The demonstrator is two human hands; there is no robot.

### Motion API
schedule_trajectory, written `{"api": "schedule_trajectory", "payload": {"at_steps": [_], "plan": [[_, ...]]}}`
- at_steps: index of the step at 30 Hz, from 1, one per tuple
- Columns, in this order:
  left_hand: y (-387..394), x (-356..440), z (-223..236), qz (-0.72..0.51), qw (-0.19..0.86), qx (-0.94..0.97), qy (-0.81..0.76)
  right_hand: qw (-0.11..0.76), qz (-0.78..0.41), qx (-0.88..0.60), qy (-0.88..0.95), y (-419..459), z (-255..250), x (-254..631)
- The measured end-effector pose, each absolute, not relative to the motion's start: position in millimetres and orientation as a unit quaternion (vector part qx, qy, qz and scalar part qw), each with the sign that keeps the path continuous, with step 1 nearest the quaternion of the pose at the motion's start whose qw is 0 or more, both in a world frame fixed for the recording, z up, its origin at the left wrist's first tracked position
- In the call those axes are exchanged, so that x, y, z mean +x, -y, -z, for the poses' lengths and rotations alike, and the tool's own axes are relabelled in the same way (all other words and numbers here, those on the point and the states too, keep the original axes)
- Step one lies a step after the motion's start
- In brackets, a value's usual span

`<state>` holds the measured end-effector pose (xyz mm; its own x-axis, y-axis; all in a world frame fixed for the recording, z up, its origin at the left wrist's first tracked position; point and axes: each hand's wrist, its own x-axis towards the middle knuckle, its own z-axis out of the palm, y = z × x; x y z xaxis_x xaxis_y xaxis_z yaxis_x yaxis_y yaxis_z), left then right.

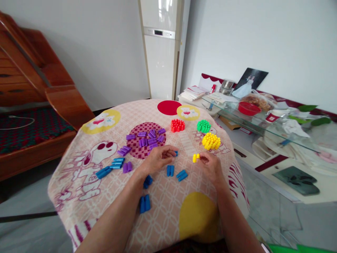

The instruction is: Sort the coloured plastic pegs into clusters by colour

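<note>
My left hand (158, 158) rests on the patterned tablecloth (110, 189), fingers curled around a blue plastic piece (175, 153). My right hand (210, 165) pinches a small yellow piece (195, 157) at its fingertips. Loose blue pieces (170, 170) lie between and below my hands, more blue pieces (110, 167) to the left. Purple pieces (149, 138) are scattered on a dark red circle. Upright clusters stand farther off: red (177, 125), green (203, 126), yellow (211, 141).
A glass-topped side table (263, 130) at the right carries papers, a red bowl (248, 108), a photo and bags. A tall white appliance (160, 49) stands behind. A wooden bench (39, 105) with a dark cushion is at the left.
</note>
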<state>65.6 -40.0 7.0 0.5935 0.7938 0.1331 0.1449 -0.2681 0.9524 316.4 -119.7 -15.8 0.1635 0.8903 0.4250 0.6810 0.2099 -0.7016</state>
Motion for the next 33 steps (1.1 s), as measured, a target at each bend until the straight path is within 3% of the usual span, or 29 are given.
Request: {"api": "schedule_trajectory", "payload": {"at_steps": [10, 25, 29, 33], "plan": [[25.6, 52.5, -2.4, -0.389, 0.407, 0.699, -0.441, 0.43, 0.038, -0.728, 0.533, 96.1, 32.0, 392.6], [30.3, -5.4, -12.0, -0.596, 0.285, 0.517, -0.544, 0.468, 0.068, -0.724, 0.502, 87.7, 44.1, 397.1], [56.2, -23.8, -6.1, -0.571, 0.237, 0.509, -0.599, 0.461, 0.04, -0.717, 0.522, 101.3, 37.5, 379.5], [76.3, -31.0, 4.4, -0.522, 0.151, 0.527, -0.653, 0.433, -0.093, -0.667, 0.599, 121.7, 34.4, 343.5]]}}
